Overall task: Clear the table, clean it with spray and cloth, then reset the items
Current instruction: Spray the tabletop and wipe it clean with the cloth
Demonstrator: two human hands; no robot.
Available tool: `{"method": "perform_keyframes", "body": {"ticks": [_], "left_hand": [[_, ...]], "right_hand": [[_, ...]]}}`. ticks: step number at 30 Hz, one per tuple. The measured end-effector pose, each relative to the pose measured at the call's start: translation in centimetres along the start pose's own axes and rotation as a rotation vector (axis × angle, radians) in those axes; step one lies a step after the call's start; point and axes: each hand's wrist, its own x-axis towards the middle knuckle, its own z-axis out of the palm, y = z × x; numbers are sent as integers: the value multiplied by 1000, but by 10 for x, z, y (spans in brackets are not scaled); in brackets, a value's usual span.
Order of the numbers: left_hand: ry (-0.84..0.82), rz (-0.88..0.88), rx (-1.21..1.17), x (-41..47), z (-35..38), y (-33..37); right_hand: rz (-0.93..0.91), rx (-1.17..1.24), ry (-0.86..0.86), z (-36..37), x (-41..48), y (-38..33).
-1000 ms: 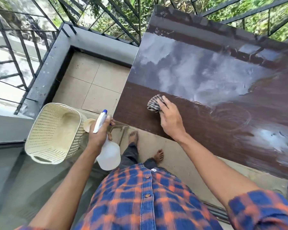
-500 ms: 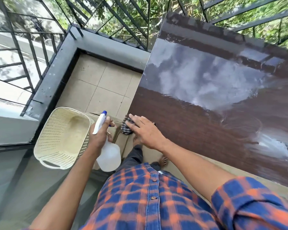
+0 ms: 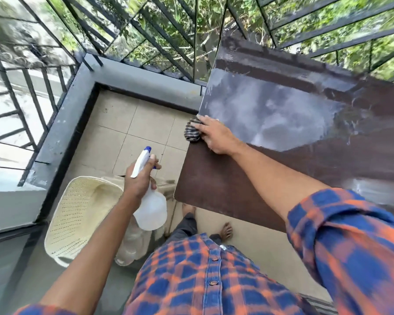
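The dark brown table (image 3: 214, 185) fills the right side, its far part wet and shiny. My right hand (image 3: 214, 135) presses a striped grey cloth (image 3: 191, 131) flat against the table's left edge; part of the cloth hangs over that edge. Left of the table, above the floor, my left hand (image 3: 140, 180) grips the neck of a white spray bottle (image 3: 151, 208) with a blue-tipped nozzle pointing away from me.
A cream perforated basket (image 3: 77, 214) sits at lower left on a grey surface. Clear plastic bottles (image 3: 132, 244) lie beneath the spray bottle. Black railings (image 3: 146, 37) and a grey ledge (image 3: 62, 126) enclose the tiled floor (image 3: 132, 137). My bare feet stand near the table's front edge.
My right hand has slid the cloth from the table's near-left corner farther along the left edge. The left hand keeps holding the spray bottle. My head view has shifted.
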Motion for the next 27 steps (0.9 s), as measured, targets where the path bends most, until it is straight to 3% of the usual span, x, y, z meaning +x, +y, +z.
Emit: {"method": "perform_keyframes", "body": {"ticks": [17, 22, 27], "left_hand": [[-191, 198, 399, 173, 108, 127], [-249, 334, 433, 205, 144, 161], [-241, 338, 403, 217, 167, 180]], "right_hand": [[409, 57, 208, -69, 140, 90], [504, 70, 215, -96, 181, 121], [709, 157, 260, -116, 162, 170]]}}
